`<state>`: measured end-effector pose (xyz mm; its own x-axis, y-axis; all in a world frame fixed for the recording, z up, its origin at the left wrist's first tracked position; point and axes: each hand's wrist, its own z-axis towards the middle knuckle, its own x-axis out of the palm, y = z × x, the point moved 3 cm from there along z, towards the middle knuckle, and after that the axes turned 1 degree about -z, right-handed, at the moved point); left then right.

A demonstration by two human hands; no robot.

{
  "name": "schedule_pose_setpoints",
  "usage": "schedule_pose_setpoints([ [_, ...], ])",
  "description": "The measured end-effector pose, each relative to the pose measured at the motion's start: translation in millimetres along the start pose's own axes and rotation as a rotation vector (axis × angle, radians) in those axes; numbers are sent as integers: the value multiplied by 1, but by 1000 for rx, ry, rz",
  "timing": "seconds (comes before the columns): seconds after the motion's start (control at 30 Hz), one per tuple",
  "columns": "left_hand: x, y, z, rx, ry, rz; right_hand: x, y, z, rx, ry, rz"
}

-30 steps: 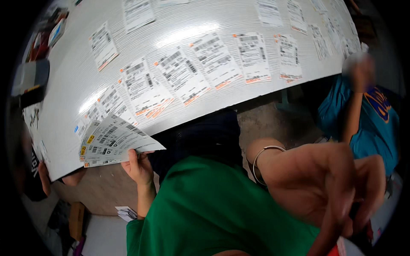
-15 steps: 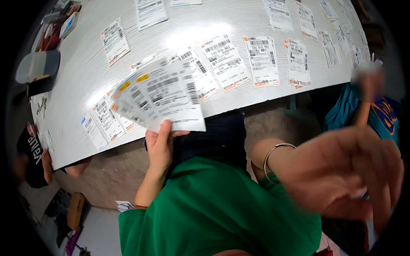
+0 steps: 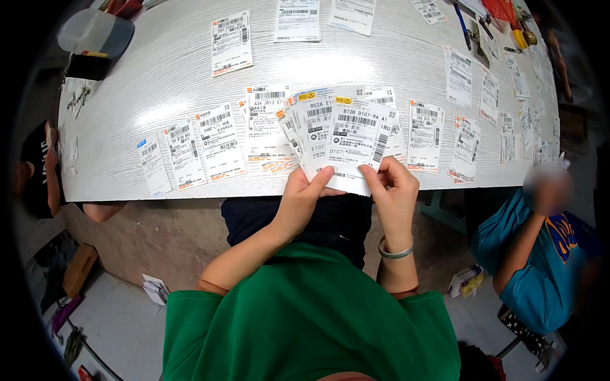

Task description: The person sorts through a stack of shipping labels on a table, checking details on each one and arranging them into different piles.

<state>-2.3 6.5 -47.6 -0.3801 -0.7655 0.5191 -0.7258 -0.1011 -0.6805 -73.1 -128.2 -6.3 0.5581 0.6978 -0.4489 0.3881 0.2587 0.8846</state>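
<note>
My left hand is closed on a fanned stack of white shipping labels, its thumb on top at the lower edge. The stack is held over the table's near edge. My right hand pinches the lower right corner of the front shipping label, which has a yellow mark at its top and overlaps the others. Behind the fan, more labels lie on the table, partly hidden by it. A small label pile lies just right of my right hand, and another pile sits left of the fan.
The white wood-grain table carries several label piles in rows. At far left stands a translucent plastic container. Far right hold a blue pen and a yellow tape roll. A person in teal sits right, another in black left.
My right hand, raised and blurred at the right before, has come to the stack and grips the front label. The view has swung to the right, and the fan is now in front of me.
</note>
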Motion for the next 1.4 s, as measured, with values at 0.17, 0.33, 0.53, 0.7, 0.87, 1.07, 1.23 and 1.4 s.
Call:
schedule_pose_setpoints([
  [0.17, 5, -5, 0, -30, 57, -45, -37, -24, 23, 29, -99, -130],
  [0.33, 3, -2, 1, 4, 24, 4, -36, -21, 39, -208, -116, -762],
  [0.53, -1, 5, 6, 69, 2, 78, -13, 17, 13, -148, 138, -119],
  [0.7, 7, -1, 12, 79, -8, -39, -23, -6, 19, -65, -15, -106],
  [0.87, 6, -8, 17, 13, 26, -30, -38, -22, 35, -185, -122, -715],
  [1.07, 5, -1, 20, 108, -4, 3, -19, 1, 25, -74, -1, -37],
  [1.23, 8, -2, 19, 70, 6, -56, -8, 0, 20, -66, 17, -4],
  [1.4, 8, -11, 18, 29, 67, -49, -39, -22, 29, -28, -103, -427],
])
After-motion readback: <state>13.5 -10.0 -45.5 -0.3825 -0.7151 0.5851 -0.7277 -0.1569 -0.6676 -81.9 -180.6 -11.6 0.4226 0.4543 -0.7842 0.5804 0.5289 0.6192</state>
